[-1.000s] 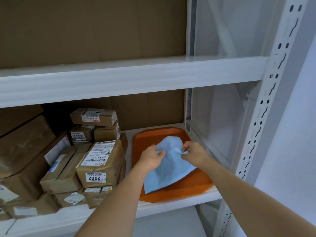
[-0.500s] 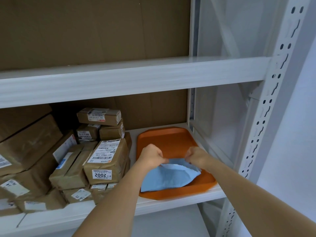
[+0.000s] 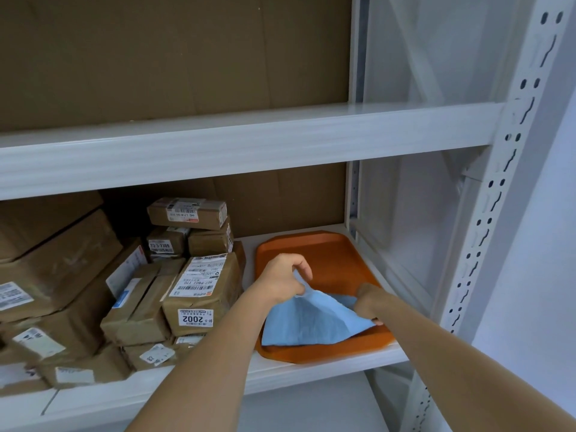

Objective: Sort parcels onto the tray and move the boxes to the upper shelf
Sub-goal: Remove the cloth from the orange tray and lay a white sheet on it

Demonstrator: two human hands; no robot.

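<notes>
Both hands (image 3: 282, 280) pinching crumpled blue parcel (image 3: 311, 322), orange tray (image 3: 336, 257)

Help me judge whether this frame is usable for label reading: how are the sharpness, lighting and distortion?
Head view: lighting soft and even, no hard glare; deep shadow behind the boxes. The nearest label reads 2002, smaller print is too soft to read. Wide-angle bend curves the shelf edge and upright. Both hands, left and right, look fairly sharp on the blue parcel.

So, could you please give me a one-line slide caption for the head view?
Both hands, left and right, hold a blue parcel over the orange tray beside stacked boxes.
</notes>
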